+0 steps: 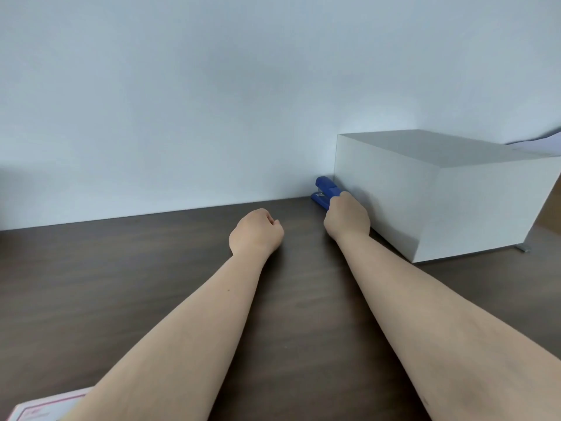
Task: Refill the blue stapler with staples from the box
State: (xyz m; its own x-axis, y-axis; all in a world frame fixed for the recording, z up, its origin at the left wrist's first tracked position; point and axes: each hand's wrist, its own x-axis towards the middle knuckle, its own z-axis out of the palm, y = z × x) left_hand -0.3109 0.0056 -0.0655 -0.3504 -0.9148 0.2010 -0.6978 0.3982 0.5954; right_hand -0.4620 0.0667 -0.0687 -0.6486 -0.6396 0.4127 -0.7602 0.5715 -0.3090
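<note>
The blue stapler [325, 191] lies at the far edge of the dark wooden table [151, 284], against the wall and next to a large white box. My right hand [347, 218] reaches out to it and wraps around its near end; the fingers are hidden behind the hand. My left hand [256, 230] rests on the table to the left, curled into a loose fist with nothing in it. A pink-and-white box [45, 408], partly hidden by my left forearm, sits at the bottom left corner.
A large white box [425, 189] stands on the table at the right, touching the wall [212, 101]. A small metal bracket [523, 247] shows at its right lower corner.
</note>
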